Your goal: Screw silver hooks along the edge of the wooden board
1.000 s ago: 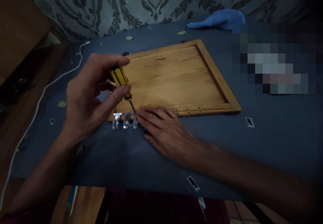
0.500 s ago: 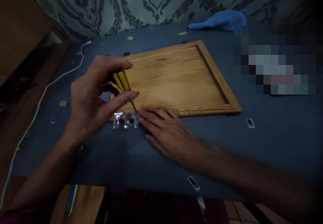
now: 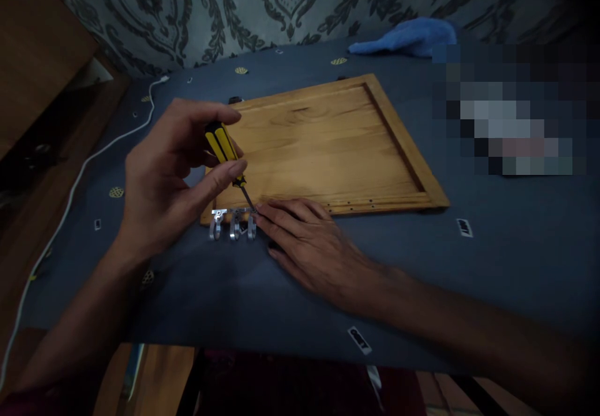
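My left hand [image 3: 162,172] is closed loosely around the yellow-and-black handle of a screwdriver [image 3: 221,144], thumb on the near side and index finger curved above the handle's end. The tilted shaft runs down to the right, its tip at a silver metal hook rail [image 3: 226,211]. Several hooks on this rail hang over the near edge of a framed wooden board [image 3: 328,147]. My right hand [image 3: 314,244] lies flat, fingers stretched out, over the board's near edge beside the screwdriver tip. It covers what lies under it.
A dark blue patterned cloth covers the table [image 3: 412,278]. A blue cloth [image 3: 412,36] lies at the back by the patterned wall. Along the left runs a white cable [image 3: 87,163]. A pixelated patch hides the right side. Small dark holes show along the board's near edge.
The screwdriver handle has shifted slightly left and my left thumb and fingers have moved on it, showing more of the handle. My right hand stays in place.
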### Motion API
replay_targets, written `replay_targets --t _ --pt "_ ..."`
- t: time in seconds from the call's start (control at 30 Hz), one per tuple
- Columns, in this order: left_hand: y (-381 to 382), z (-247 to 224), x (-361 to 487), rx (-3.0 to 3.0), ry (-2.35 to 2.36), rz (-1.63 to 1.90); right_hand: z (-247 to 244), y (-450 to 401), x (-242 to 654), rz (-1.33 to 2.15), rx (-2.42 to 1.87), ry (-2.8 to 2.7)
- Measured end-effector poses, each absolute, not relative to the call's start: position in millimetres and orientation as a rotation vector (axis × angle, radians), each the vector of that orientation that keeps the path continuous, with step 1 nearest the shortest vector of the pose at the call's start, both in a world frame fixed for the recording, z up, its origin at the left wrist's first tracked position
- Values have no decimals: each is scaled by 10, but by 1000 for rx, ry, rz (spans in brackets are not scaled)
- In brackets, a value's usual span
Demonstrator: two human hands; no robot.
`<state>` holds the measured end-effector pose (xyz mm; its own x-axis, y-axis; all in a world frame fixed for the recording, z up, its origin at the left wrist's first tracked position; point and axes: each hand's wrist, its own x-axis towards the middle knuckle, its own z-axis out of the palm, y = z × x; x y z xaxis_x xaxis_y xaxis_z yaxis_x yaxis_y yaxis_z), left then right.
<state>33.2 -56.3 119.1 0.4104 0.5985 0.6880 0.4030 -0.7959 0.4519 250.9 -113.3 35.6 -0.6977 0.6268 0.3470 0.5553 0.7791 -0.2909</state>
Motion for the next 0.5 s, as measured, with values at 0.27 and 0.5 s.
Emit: replay_targets --t 0.27,0.5 --pt "-539 1237 287 2576 819 1302 361 -1128 2514 236 -872 -2539" --pt "-561 1214 308 2539 887 1319 379 -1127 2509 231 -878 -2534"
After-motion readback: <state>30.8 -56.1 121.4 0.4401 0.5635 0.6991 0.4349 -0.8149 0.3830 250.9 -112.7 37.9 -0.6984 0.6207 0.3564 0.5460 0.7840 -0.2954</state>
